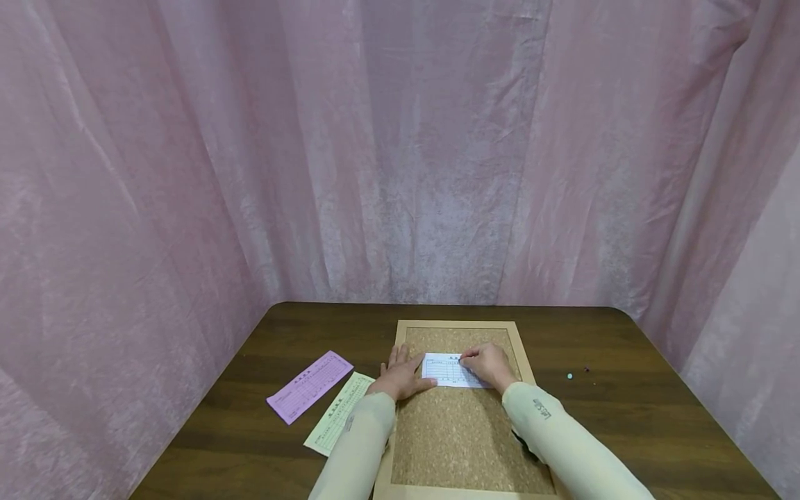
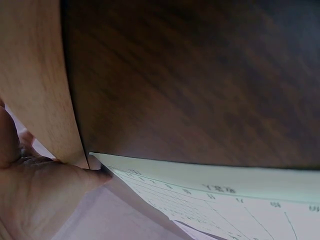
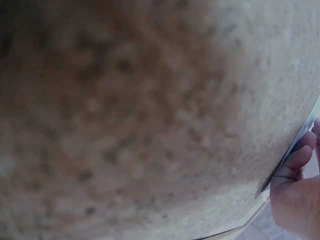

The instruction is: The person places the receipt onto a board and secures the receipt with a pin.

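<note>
A white printed slip (image 1: 445, 369) lies across the upper part of a wood-framed cork board (image 1: 465, 437). My left hand (image 1: 400, 375) rests over the board's left frame with fingers spread, its thumb at the slip's lower left edge. At the slip's top middle, my right hand (image 1: 490, 362) pinches a small dark pin, mostly hidden by the fingertips. The right wrist view shows the curled fingers (image 3: 299, 159) low against the slip on the cork.
Left of the board lie a green printed slip (image 1: 340, 413), partly under the left sleeve, and a purple one (image 1: 310, 386). On the dark wooden table (image 1: 625, 430) at right are a tiny teal piece (image 1: 569, 376) and a tiny dark piece (image 1: 586, 369). Pink curtains (image 1: 437, 173) hang behind.
</note>
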`<state>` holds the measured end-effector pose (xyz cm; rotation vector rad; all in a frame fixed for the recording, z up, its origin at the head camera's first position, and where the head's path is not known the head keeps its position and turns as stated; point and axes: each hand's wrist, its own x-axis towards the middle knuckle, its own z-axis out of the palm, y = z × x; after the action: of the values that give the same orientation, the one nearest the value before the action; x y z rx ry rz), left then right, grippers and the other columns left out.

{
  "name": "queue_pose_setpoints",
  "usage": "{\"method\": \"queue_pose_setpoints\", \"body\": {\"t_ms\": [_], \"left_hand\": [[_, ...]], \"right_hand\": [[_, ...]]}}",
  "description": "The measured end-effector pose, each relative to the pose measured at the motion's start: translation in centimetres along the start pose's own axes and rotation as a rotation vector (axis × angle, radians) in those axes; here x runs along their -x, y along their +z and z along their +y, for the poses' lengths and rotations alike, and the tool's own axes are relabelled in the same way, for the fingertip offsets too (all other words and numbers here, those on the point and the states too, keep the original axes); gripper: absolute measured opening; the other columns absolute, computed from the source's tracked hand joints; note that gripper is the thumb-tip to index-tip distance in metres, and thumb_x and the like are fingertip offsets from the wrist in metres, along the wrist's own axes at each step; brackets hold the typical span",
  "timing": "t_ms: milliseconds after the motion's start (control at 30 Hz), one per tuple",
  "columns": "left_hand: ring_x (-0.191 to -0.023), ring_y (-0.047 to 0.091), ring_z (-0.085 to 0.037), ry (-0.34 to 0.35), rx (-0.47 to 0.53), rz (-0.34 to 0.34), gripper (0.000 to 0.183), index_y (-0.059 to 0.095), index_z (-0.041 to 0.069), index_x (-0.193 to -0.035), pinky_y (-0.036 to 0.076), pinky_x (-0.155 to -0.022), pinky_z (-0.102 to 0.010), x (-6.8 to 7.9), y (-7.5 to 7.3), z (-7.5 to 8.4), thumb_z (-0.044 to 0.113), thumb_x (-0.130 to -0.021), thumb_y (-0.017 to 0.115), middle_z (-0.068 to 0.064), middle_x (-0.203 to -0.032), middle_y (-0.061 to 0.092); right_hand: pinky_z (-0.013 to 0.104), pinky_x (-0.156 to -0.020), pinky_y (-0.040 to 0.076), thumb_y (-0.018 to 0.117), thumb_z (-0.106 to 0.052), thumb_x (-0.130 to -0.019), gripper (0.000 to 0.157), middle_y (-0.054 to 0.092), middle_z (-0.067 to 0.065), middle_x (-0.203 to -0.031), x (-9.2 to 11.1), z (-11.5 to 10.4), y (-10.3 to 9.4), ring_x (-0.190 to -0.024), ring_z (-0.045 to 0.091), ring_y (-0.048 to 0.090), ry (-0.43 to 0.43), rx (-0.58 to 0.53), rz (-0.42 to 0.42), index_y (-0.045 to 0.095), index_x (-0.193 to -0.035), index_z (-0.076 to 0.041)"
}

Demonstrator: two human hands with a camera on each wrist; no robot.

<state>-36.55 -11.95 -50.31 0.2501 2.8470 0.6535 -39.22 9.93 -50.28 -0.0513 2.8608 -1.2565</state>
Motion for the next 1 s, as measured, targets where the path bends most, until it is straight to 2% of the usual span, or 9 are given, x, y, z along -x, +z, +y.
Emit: {"method": "queue_pose_setpoints", "body": {"t_ms": [467, 667, 1000], "left_hand": [[-0.15, 0.002, -0.04, 0.013, -0.007, 0.016, 0.078, 0.039, 0.017, -0.153, 0.016, -0.112, -0.067, -0.18, 0.21, -0.19, 0.056, -0.091, 0.064, -0.018, -0.164, 0.011], [-0.149, 0.003, -0.041, 0.016, -0.006, 0.026, 0.077, 0.04, 0.015, -0.153, 0.016, -0.112, -0.067, -0.13, 0.19, -0.23, 0.055, -0.091, 0.064, -0.02, -0.163, 0.012], [-0.15, 0.002, -0.041, 0.008, -0.018, 0.011, 0.077, 0.038, 0.017, -0.154, 0.015, -0.113, -0.066, -0.08, 0.15, -0.01, 0.055, -0.092, 0.063, -0.019, -0.164, 0.01]], "right_hand": [[0.037, -0.074, 0.049, 0.076, -0.012, -0.086, 0.005, 0.072, 0.003, -0.092, -0.11, 0.26, -0.18, -0.081, 0.017, 0.062, -0.045, 0.003, -0.009, 0.079, -0.083, -0.009], [0.037, -0.075, 0.048, 0.074, -0.009, -0.087, 0.005, 0.072, 0.005, -0.094, -0.04, 0.19, -0.38, -0.083, 0.019, 0.061, -0.049, -0.022, -0.02, 0.078, -0.086, -0.007], [0.036, -0.075, 0.049, 0.076, -0.016, -0.088, 0.011, 0.073, 0.004, -0.098, -0.21, 0.08, -0.06, -0.085, 0.017, 0.063, -0.01, -0.047, -0.023, 0.079, -0.096, -0.009]]}}
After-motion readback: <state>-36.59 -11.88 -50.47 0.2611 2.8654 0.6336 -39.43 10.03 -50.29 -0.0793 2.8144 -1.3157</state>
